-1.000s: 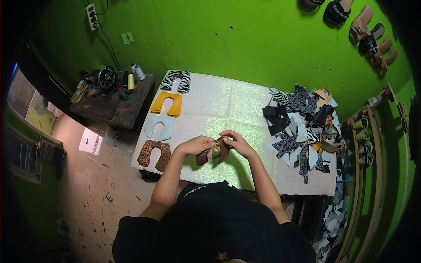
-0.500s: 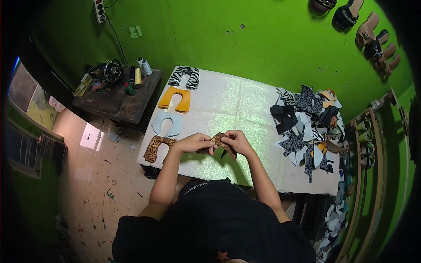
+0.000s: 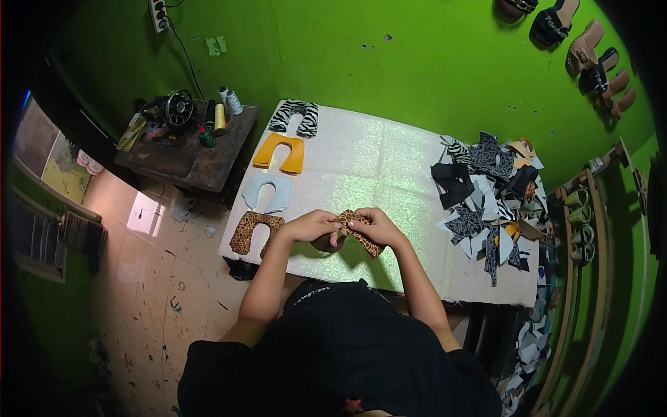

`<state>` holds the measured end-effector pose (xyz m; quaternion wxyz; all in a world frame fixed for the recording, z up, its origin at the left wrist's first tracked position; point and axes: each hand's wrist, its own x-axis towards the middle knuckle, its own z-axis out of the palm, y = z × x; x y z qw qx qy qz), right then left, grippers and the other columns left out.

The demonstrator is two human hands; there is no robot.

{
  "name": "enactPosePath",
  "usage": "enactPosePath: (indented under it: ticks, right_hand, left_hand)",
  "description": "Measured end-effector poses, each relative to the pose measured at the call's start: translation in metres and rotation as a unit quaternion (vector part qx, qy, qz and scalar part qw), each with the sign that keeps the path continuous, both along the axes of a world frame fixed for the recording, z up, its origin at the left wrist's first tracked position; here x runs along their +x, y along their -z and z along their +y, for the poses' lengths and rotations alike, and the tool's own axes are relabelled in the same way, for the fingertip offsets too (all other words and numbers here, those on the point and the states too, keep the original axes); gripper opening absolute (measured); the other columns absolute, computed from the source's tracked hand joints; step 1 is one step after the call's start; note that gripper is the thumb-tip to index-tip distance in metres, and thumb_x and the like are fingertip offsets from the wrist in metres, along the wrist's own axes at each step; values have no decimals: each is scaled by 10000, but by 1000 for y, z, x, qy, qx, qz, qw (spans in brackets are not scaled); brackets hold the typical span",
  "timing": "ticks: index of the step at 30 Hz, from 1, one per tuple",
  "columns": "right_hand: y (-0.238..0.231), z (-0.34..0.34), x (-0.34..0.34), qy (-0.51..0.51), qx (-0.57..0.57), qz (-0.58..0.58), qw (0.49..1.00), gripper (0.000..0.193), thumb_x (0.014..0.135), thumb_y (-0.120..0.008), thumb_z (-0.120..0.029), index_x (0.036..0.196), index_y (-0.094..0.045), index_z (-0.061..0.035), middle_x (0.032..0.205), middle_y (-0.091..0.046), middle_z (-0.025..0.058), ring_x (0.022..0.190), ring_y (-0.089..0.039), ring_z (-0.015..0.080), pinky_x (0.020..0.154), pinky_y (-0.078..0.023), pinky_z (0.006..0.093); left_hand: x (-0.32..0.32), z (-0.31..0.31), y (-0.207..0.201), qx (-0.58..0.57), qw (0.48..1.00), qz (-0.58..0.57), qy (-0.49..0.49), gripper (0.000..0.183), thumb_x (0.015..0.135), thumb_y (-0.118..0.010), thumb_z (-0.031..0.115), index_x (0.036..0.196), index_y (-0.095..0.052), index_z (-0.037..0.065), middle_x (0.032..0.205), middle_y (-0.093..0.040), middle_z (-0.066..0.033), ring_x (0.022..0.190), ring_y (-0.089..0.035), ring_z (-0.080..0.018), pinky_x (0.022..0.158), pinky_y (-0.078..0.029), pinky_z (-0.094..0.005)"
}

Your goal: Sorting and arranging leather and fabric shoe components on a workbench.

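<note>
Between my two hands, above the near part of the whitish table covering (image 3: 410,236), is a curved leopard-print shoe upper piece (image 3: 363,240). My left hand (image 3: 316,226) pinches its left end, and my right hand (image 3: 374,226) grips its top, with the fingers partly hidden behind it. A stack of leopard-print U-shaped pieces (image 3: 246,229) lies left of my left hand. Beyond it, in a column along the table's left edge, sit pale blue (image 3: 267,191), yellow (image 3: 279,153) and zebra-print (image 3: 294,118) U-shaped pieces.
A heap of mixed scraps (image 3: 486,201) covers the table's right end. An old sewing machine (image 3: 174,111) with thread spools (image 3: 229,104) stands on a dark wooden table (image 3: 187,160) at the left. Sandals (image 3: 583,55) hang on the green wall, and a wooden rack (image 3: 594,264) stands at the right.
The leopard-print piece has turned in my hands, so more of its patterned face shows and its free end points down to the right. My hands stay almost in place.
</note>
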<state>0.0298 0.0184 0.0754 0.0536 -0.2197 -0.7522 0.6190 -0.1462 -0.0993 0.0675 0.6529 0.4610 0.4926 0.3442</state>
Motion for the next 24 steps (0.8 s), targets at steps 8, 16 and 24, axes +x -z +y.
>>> enactPosePath:
  ticks: [8, 16, 24]
  right_hand:
    - [-2, 1, -16, 63, -38, 32, 997, 202, 816, -575, -163, 903, -587, 20, 729, -596, 41, 640, -533, 77, 575, -438, 238]
    - [38, -12, -50, 105, -46, 80, 990, 234, 882, -456, -193, 816, -548, 11, 660, -520, 14, 602, -456, 71, 556, -392, 237]
    - [92, -49, -113, 24, 38, -12, 999, 141, 834, -512, -116, 886, -540, 12, 717, -575, 50, 625, -521, 91, 558, -424, 247]
  left_hand:
    - [-18, -28, 6, 14, 956, -287, -63, 388, 874, -495, 202, 1160, -437, -55, 991, -593, -166, 925, -582, -198, 825, -452, -289]
    - [-29, -73, 59, -17, 915, -312, -254, 299, 894, -448, 164, 1135, -457, -13, 907, -580, -122, 880, -592, -234, 767, -491, -315]
    - [-70, -122, 50, -71, 911, -103, -392, 292, 899, -391, 87, 1186, -388, 30, 932, -583, -126, 736, -616, -189, 615, -522, -291]
